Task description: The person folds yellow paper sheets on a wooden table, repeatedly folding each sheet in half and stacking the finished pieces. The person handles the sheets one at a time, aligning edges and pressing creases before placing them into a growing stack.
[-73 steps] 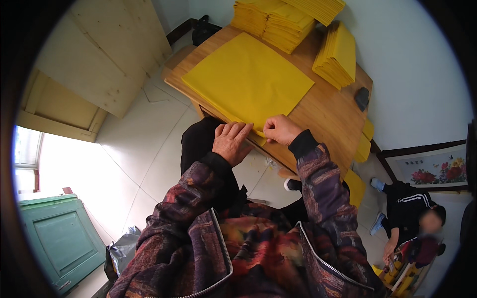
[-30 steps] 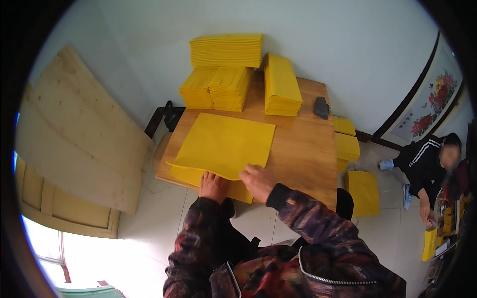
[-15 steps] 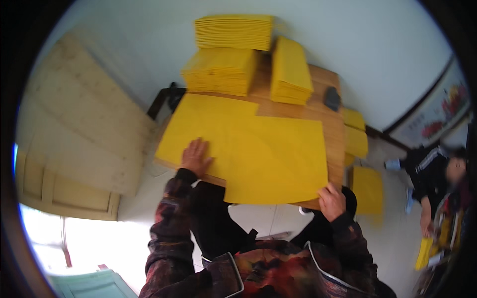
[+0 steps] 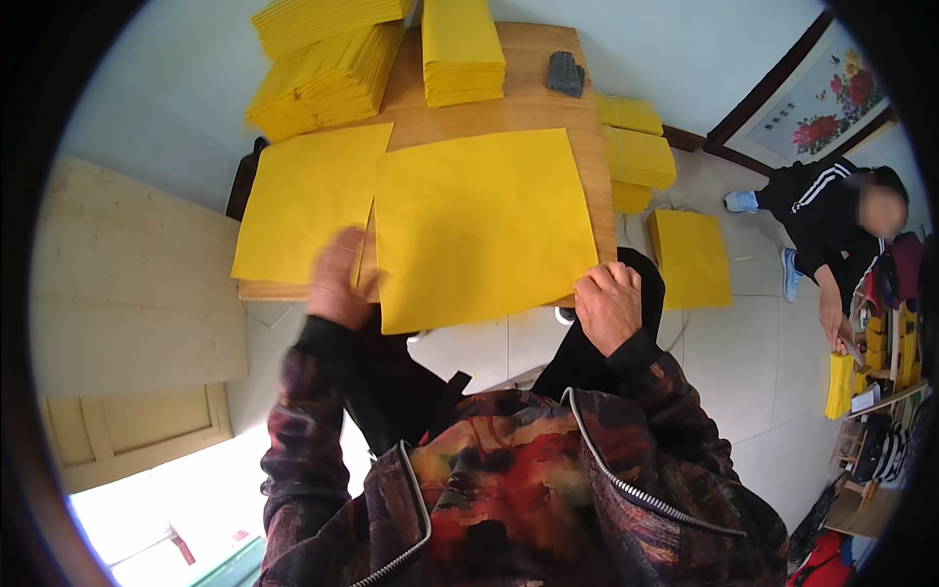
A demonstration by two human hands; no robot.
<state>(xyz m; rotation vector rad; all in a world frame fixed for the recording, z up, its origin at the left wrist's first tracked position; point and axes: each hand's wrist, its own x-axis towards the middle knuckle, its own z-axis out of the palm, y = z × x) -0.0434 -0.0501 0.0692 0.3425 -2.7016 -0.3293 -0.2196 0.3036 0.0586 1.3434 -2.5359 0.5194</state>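
Note:
A wide yellow sheet lies over the near part of the table, its near edge reaching past the table's front. At its near right corner my right hand has closed its fingers on the sheet's edge. A second yellow sheet lies to the left, close against the first. My left hand, smeared by motion, is over the near right corner of that left sheet; its thumb stands apart from the fingers, beside the left edge of the wide sheet. I see nothing held in it.
Folded yellow stacks and a narrower yellow stack stand at the back of the wooden table, near a dark grey block. More yellow bundles sit beyond the right edge. A person sits at far right, handling yellow pieces.
My view has shifted, so the table sits higher and further left. The two sheets, overlapping before, now show a narrow gap at the front. My left hand has lifted from lying flat and moved toward the wide sheet.

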